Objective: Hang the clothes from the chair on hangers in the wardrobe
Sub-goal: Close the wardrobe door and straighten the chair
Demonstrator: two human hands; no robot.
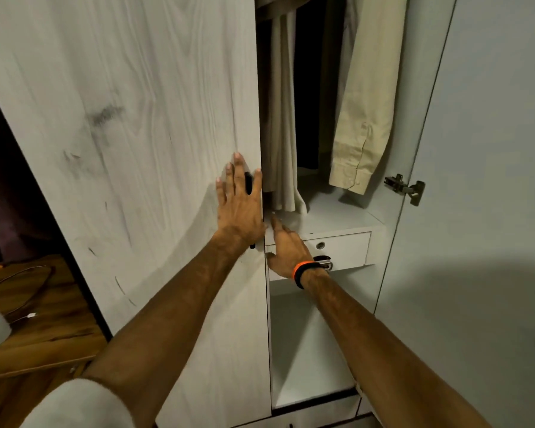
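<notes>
Wooden side table (53, 316) left — dim light, cable (19, 276) on top.

Dim, warm indoor light, soft shadows on the wardrobe door (130, 125) (slight wide-angle bending at the edges).

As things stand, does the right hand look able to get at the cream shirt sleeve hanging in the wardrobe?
Probably yes. The right hand is at the shelf edge under the hanging clothes, the right-side door stands open, and nothing lies between it and the cream shirt sleeve up and to the right.
</notes>
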